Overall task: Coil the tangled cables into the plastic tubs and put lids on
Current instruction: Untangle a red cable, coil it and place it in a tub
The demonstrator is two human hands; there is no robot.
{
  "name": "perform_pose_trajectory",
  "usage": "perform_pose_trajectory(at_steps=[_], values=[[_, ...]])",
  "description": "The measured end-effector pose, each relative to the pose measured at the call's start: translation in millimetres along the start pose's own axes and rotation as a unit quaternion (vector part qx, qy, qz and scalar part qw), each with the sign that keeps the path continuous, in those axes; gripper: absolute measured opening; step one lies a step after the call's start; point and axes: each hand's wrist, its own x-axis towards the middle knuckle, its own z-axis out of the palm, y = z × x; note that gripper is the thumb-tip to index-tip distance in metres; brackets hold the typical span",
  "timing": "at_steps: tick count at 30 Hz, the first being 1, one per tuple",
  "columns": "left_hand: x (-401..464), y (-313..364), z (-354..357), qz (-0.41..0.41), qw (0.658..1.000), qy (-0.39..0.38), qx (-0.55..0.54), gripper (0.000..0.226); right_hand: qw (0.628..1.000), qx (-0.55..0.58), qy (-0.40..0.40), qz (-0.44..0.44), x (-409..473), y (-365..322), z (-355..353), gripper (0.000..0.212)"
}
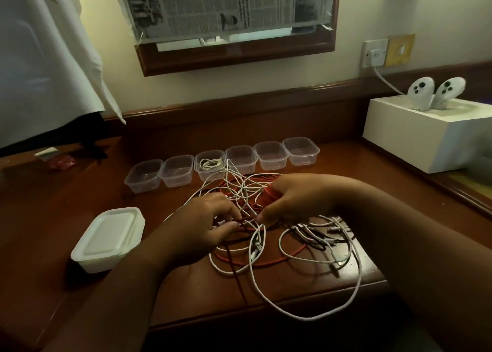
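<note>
Wooden desk (80,205): tangled cables (266,245) between both hands (207,218).

The newspaper (213,6) print is too blurred to read.

Just one view here, from a camera on the person's head, looking forward and down across the table (80,218) toward the wall behind it. It sits close: both forearms come in from the bottom corners and fill a lot of the lower frame, with the table's near edge right under the lens. The wide angle bends things, so the table's back edge curves and the mirror frame (237,56) on the wall tilts. The mirror's upper part runs off the top.
</note>
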Motion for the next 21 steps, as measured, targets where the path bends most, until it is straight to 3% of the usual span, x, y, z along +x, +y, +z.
perform_pose_trajectory(at_steps=[3,6,8,9,12,14,16,17,18,21], values=[[-1,-13,2,-0.004,0.999,-0.008,0.045,0.017,0.998,0.033,-0.042,0.018,0,5,-1,0.024],[-5,-14,6,-0.008,0.998,0.016,0.052,0.014,0.981,0.182,-0.065,-0.024,2,10,0,0.026],[-6,-3,7,-0.026,0.993,0.059,-0.100,0.010,0.960,0.267,-0.067,-0.054,3,12,2,0.027],[-7,6,7,-0.048,0.975,0.066,-0.208,0.009,0.951,0.294,-0.063,-0.067,3,11,5,0.028],[-9,29,12,-0.116,0.878,0.054,-0.462,0.021,0.940,0.331,-0.014,-0.088,6,4,11,0.030],[-11,39,11,-0.157,0.784,0.049,-0.598,0.029,0.945,0.313,0.035,-0.086,8,2,12,0.034],[-10,42,5,-0.200,0.706,0.057,-0.677,0.037,0.952,0.293,0.053,-0.075,9,3,12,0.036],[-9,41,2,-0.212,0.687,0.062,-0.692,0.040,0.953,0.289,0.052,-0.070,9,3,12,0.036],[-8,37,1,-0.215,0.692,0.069,-0.685,0.041,0.955,0.288,0.042,-0.063,8,3,12,0.035],[1,27,4,-0.200,0.780,0.119,-0.580,0.034,0.942,0.331,-0.048,-0.042,2,0,17,0.040]])
